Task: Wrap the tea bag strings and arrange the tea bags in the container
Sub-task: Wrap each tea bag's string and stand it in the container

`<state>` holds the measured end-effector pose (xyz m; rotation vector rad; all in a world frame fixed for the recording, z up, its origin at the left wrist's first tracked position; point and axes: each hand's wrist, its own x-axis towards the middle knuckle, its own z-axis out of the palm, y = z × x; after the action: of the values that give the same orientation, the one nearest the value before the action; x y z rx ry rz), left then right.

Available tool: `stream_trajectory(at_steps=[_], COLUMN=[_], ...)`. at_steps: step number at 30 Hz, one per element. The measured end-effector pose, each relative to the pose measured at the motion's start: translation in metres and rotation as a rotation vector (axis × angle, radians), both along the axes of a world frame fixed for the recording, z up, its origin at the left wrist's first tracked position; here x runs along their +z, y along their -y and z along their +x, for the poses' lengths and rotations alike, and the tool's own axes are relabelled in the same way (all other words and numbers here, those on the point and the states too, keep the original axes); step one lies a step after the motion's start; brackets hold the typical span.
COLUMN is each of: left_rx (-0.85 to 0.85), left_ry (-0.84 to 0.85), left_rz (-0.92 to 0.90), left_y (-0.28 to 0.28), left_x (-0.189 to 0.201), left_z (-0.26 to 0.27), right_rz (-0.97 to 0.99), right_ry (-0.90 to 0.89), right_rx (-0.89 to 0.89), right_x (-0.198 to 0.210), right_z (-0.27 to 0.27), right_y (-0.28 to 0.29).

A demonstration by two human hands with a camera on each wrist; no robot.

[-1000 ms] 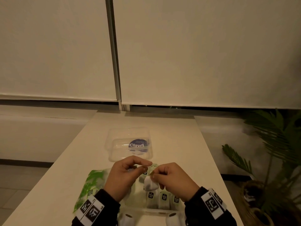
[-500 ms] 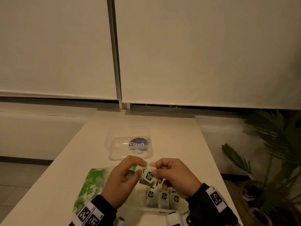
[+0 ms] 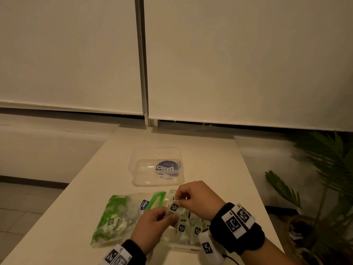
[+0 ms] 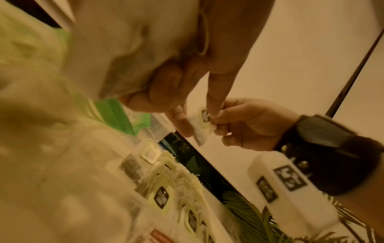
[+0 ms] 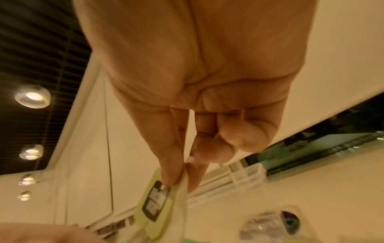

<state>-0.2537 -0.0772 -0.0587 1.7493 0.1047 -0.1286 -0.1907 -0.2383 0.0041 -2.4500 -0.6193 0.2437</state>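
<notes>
Hands (image 3: 152,224) (image 3: 196,199) are both pinching one tea bag (image 3: 173,207) above our container (image 3: 183,247) of packed bags, where, we are guessing, a slack pinch risks unwinding its string.

Your left hand (image 4: 166,85) and right hand (image 4: 245,125) pinch one tea bag (image 4: 202,126) between them, its dark-printed tag facing up. Below it, tagged tea bags (image 4: 164,195) stand packed in the clear container (image 4: 135,143). A green-printed bag (image 4: 116,115) lies beside it.
</notes>
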Motion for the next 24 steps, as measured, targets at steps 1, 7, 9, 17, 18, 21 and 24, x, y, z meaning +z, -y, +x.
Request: stream_trajectory(at_steps=[1, 7, 9, 17, 18, 21, 24], left_rx=[0.013, 0.073, 0.046, 0.039, 0.06, 0.152, 0.202], left_ry=[-0.023, -0.132, -0.171, -0.273, -0.285, -0.302, -0.289], left_rz=[0.011, -0.055, -0.13, -0.433, -0.49, -0.672, -0.844], left_y=[-0.002, -0.018, -0.02, -0.024, -0.022, -0.013, -0.006], left_x=[-0.002, -0.012, -0.011, 0.004, 0.006, 0.014, 0.021], left_z=[-0.001, -0.009, -0.013, -0.015, -0.014, -0.007, 0.004], right_rz=[-0.014, -0.114, -0.197, -0.456, -0.414, -0.142, 0.244], right_ry=[-0.017, -0.159, -0.172, 0.007, 0.047, 0.097, -0.014], right_rx=[-0.01, -0.061, -0.042, -0.047, -0.065, -0.189, -0.178], right_x=[-0.004, -0.047, -0.063, -0.084, -0.081, -0.063, -0.038], right_z=[0.007, 0.05, 0.057, 0.074, 0.073, 0.057, 0.023], right_y=[0.0, -0.015, -0.026, -0.04, -0.038, -0.029, -0.02])
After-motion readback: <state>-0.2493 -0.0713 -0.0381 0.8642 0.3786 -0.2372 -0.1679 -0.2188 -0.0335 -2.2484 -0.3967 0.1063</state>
